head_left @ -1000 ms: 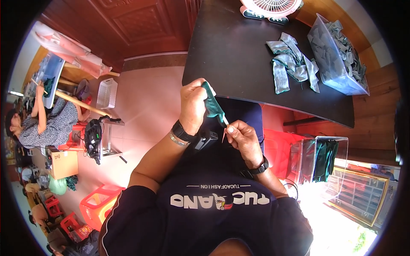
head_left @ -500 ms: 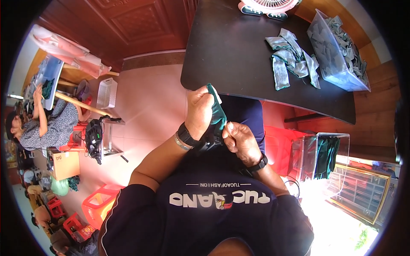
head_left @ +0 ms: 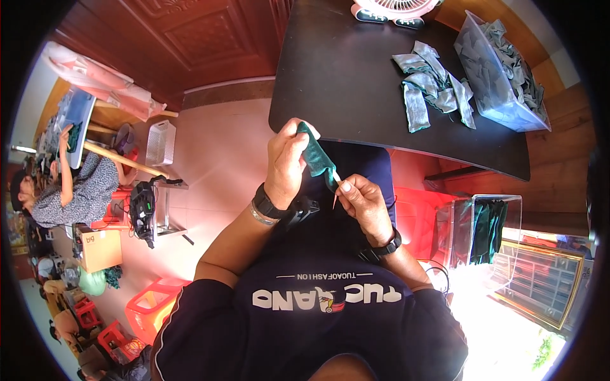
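In front of my body, my left hand [head_left: 287, 155] is closed around the upper end of a dark green velvet fabric strip [head_left: 319, 159]. The strip slants down to the right toward my right hand [head_left: 362, 203]. Between that hand's thumb and fingers is a thin pale stick [head_left: 337, 178], its upper end meeting the strip's lower end. Whether the stick goes inside the fabric, I cannot tell. On the black table [head_left: 337, 76] ahead lies a loose pile of similar green strips [head_left: 437, 82], showing pale, shiny faces.
A clear plastic bin [head_left: 486, 82] full of fabric pieces stands on the table's right, near a pink fan [head_left: 397, 9]. Dark green strips [head_left: 489, 228] hang over a clear box at right. A co-worker [head_left: 76, 184] sits far left; a red stool [head_left: 152, 308] stands lower left.
My left hand has shifted slightly left and up with the strip, opening more distance from my right hand. More of the pale stick now shows at my right fingertips.
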The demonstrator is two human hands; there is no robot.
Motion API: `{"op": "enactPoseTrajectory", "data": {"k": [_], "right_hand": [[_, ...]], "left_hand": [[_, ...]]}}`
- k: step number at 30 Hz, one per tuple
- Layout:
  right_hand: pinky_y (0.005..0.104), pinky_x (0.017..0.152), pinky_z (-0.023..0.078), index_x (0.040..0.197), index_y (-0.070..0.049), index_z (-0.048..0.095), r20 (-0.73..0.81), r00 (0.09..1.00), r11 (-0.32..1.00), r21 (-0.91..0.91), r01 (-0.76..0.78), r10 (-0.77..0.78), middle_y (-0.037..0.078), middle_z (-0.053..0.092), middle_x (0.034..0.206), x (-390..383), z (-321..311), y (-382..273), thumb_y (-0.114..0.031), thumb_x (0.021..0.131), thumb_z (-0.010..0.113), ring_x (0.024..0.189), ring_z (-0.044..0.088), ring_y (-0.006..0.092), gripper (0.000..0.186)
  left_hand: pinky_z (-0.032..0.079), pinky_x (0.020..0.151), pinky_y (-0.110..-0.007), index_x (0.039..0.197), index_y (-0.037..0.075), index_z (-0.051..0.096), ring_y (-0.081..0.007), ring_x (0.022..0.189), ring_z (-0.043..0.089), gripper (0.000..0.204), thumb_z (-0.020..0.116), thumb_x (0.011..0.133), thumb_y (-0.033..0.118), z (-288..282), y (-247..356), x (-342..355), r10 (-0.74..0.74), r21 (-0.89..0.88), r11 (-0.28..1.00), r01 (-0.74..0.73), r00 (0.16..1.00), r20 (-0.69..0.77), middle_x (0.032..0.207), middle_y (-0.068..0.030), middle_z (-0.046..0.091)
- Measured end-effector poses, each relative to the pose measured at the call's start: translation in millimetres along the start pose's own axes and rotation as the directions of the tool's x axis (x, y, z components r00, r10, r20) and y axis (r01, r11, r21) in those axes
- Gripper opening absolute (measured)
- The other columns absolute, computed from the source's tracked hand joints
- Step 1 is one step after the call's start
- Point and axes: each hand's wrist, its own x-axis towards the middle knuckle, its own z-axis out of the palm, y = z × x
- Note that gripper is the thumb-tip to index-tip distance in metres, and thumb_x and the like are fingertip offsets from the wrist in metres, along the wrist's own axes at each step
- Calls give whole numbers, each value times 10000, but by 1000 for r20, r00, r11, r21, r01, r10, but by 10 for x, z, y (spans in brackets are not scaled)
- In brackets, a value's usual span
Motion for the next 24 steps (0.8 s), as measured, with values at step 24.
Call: {"op": "enactPoseTrajectory", "data": {"k": [24], "right_hand": [[240,518,346,745,-24,601,-92,989,881,-470,60,-117,-44,497,617,-189,-622,-283,-261,845,687,582,424,50,271]], "left_hand": [[297,436,-172,857,36,529,-17,444,362,95,514,839,129,-31,357,34,41,-23,999,-41,999,-21,688,-14,549]]}}
